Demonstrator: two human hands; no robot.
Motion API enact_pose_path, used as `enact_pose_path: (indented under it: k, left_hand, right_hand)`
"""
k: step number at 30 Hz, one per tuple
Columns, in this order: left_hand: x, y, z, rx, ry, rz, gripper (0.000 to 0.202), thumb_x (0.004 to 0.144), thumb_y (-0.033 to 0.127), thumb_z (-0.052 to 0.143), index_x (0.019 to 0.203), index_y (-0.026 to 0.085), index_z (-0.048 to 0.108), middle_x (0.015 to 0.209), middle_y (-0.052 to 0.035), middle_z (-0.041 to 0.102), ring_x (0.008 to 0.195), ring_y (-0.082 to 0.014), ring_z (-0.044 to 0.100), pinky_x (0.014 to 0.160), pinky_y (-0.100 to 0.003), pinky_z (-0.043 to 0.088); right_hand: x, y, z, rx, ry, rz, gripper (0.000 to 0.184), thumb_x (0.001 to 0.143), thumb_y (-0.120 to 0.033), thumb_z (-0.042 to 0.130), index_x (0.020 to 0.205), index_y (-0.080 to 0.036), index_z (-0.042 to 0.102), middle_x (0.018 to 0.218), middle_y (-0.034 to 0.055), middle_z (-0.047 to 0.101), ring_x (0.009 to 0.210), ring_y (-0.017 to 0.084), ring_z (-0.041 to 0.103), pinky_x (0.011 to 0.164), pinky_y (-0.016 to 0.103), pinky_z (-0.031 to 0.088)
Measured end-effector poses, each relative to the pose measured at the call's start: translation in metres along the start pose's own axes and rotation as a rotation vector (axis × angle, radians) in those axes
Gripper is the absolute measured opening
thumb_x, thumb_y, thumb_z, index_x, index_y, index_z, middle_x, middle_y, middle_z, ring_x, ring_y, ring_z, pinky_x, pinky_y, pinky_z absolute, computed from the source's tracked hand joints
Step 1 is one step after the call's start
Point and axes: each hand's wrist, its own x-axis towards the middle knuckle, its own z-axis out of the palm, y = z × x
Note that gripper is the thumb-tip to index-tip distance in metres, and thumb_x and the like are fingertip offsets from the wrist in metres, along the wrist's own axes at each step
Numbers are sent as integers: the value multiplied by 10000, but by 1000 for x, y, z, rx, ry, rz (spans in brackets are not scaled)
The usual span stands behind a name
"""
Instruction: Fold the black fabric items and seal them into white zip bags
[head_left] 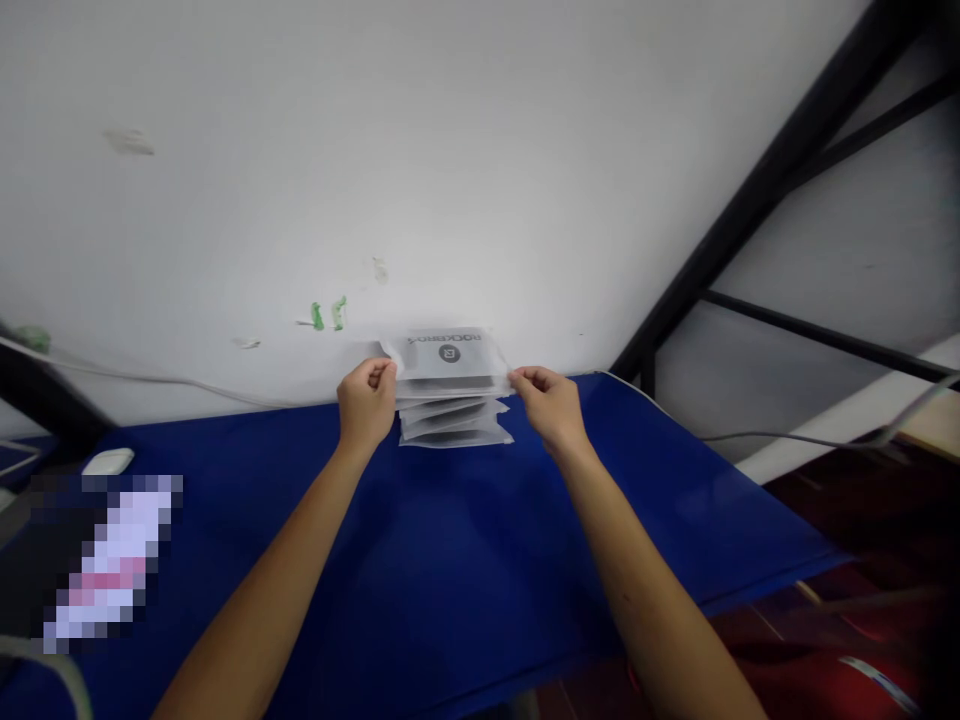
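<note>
A frosted plastic bag (450,360) with dark printed lettering and a round logo lies on top of a stack of similar frosted bags (454,425) at the back of the blue table. My left hand (367,400) pinches the bag's left near corner between thumb and fingers. At the opposite corner, my right hand (547,402) pinches the bag's right edge. Both arms are stretched forward, and the bag is held across between the hands. Its contents cannot be made out.
The blue table (450,580) runs back to a white wall (480,180). A white mouse (109,462) and a blurred-out screen-like thing (112,560) sit at the left. Black metal frame bars (750,210) rise at the right. A pale cable (187,383) runs along the wall.
</note>
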Motion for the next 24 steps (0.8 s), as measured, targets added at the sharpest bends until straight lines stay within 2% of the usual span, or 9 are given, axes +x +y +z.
enact_pose_path:
  k: [4, 7, 14, 19, 24]
  left_hand:
    - [-26, -4, -37, -4, 35, 37, 224, 808, 321, 552, 846, 143, 682, 799, -43, 709, 742, -166, 632, 731, -274, 474]
    - [-47, -11, -67, 26, 72, 3, 226, 807, 338, 562, 843, 151, 684, 791, -41, 706, 733, -167, 628, 715, -275, 469]
    - [-94, -50, -123, 97, 98, -152, 260, 805, 382, 553, 857, 163, 682, 830, -52, 704, 769, -178, 629, 723, -283, 465]
    - [-120, -79, -150, 155, 77, -240, 282, 795, 410, 541, 855, 171, 678, 828, -56, 704, 771, -194, 631, 744, -311, 466]
    - [-132, -92, -163, 233, 22, -245, 262, 795, 392, 517, 830, 180, 668, 817, -54, 709, 770, -202, 641, 754, -327, 477]
  right_hand:
    - [-37, -6, 6, 25, -46, -59, 243, 701, -395, 609, 700, -153, 635, 601, -18, 554, 567, 107, 456, 566, 257, 363]
    - [-65, -7, 18, 11, -99, -110, 260, 725, -412, 600, 715, -156, 641, 622, -2, 577, 580, 119, 465, 578, 269, 364]
    - [-122, -3, 53, -56, -279, -108, 267, 751, -428, 572, 703, -174, 638, 616, 10, 594, 585, 148, 504, 590, 286, 383]
    - [-149, 9, 71, -136, -427, -66, 257, 764, -419, 551, 697, -188, 641, 621, 11, 615, 598, 160, 540, 610, 295, 404]
    - [-163, 15, 77, -206, -531, -51, 227, 770, -388, 550, 694, -199, 650, 643, 15, 646, 621, 170, 580, 631, 298, 424]
